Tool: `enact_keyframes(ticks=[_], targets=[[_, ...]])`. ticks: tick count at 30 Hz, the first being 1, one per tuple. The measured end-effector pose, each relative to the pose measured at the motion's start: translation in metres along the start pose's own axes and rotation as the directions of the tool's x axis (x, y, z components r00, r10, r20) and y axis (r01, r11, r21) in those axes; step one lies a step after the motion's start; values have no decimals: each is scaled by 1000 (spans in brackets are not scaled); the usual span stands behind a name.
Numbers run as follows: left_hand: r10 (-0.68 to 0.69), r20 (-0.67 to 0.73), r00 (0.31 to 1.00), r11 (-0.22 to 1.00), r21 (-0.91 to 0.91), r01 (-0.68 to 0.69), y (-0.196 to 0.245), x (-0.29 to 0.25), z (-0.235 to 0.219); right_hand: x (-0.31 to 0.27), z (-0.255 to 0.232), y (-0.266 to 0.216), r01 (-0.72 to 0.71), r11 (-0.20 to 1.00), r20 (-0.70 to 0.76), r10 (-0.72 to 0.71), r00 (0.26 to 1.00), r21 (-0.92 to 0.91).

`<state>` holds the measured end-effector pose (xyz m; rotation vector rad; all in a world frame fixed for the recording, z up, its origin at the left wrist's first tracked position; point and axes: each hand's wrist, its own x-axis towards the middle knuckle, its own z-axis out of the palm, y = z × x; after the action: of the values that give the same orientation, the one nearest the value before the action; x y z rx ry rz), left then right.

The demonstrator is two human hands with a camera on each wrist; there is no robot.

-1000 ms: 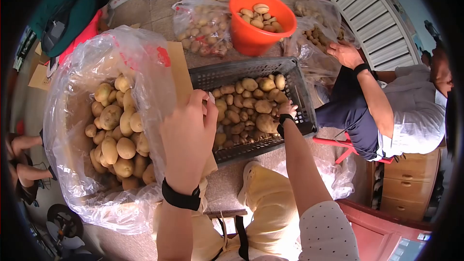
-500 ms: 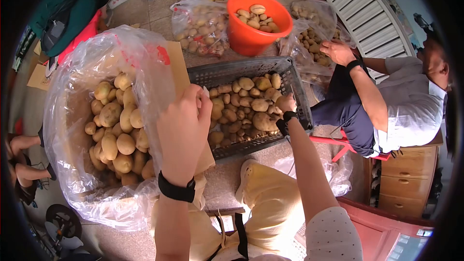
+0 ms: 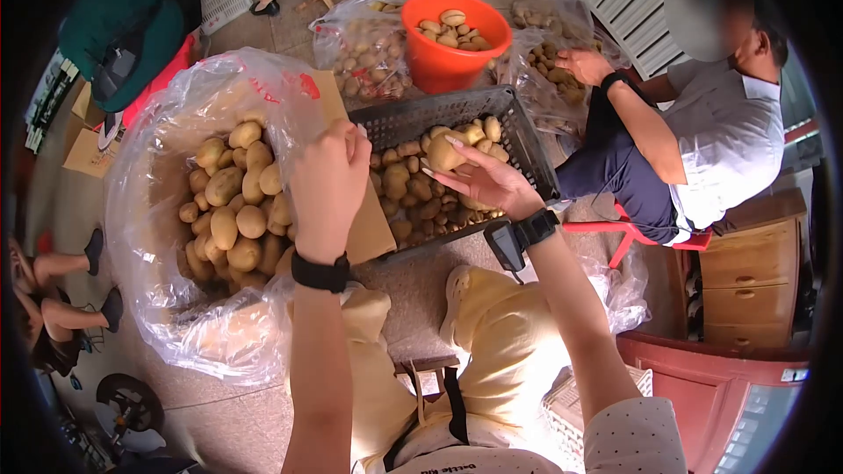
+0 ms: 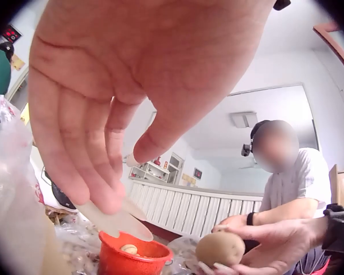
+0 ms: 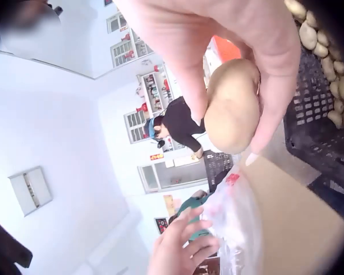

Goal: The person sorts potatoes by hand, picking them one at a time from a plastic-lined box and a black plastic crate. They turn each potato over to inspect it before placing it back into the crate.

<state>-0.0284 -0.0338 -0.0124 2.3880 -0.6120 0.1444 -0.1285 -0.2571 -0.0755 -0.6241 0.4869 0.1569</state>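
Note:
My right hand (image 3: 496, 183) holds a large smooth potato (image 3: 445, 154) over the black plastic crate (image 3: 531, 145). In the right wrist view the potato (image 5: 232, 109) sits between thumb and fingers. Smaller potatoes (image 3: 413, 197) fill the crate below. My left hand (image 3: 329, 189) hangs with loosely bent fingers above the cardboard flap (image 3: 373, 233) of the lined box. Its fingers hold nothing in the left wrist view. Left of it, a clear plastic liner (image 3: 140, 219) spreads over the box's sides, around a heap of big potatoes (image 3: 233, 224).
An orange bucket (image 3: 439, 66) holding potatoes stands behind the crate. Clear bags of potatoes (image 3: 364, 53) lie around it. At right a seated person (image 3: 702, 123) on a red stool (image 3: 628, 233) reaches toward another bag (image 3: 562, 79). A wooden cabinet (image 3: 746, 285) stands at far right.
My right hand has risen out of the crate's right end and moved left, now with a potato in its fingers. The left hand has stayed near the box flap. The view has shifted slightly.

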Motion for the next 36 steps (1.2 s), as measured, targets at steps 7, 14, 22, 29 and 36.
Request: enact_keyframes(ticks=[7, 14, 22, 29, 36], targets=[[-60, -80, 995, 998, 6, 60, -24, 2, -12, -39, 14, 17, 83, 996, -39, -82, 996, 32], [-86, -72, 994, 996, 25, 88, -21, 2, -16, -48, 28, 19, 82, 996, -17, -82, 996, -17], [-80, -33, 996, 997, 21, 81, -26, 7, -11, -37, 10, 23, 126, 992, 144, -127, 981, 21], [-66, -17, 998, 998, 5, 66, -32, 9, -10, -55, 32, 18, 107, 993, 208, -96, 973, -39], [-45, -12, 999, 999, 13, 45, -34, 9, -8, -46, 31, 23, 110, 984, 261, -70, 963, -142]])
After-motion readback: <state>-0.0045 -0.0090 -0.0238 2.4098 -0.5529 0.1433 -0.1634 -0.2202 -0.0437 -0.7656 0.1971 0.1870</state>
